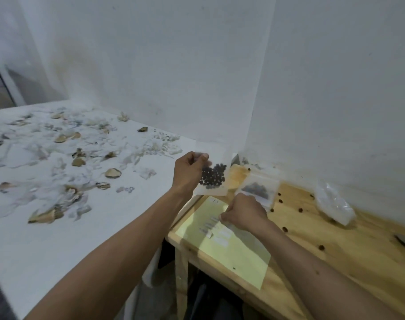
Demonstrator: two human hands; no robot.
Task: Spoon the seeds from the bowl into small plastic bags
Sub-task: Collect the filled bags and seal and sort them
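Seeds (212, 177), dark and round, filled the lower half of a small clear plastic bag (214, 169) that our left hand (189, 173) pinched by its upper edge, holding it upright above the near corner of the wooden table (349, 239). To the left, dried husks and scraps (65, 158) littered a white surface (58, 239). Our right hand (244, 212), fingers curled, pinched a label strip (212, 224) on a yellow sheet (233, 252). Beyond it lay a second filled bag (258, 189), loose seeds (300, 210) and crumpled empty bags (334, 204).
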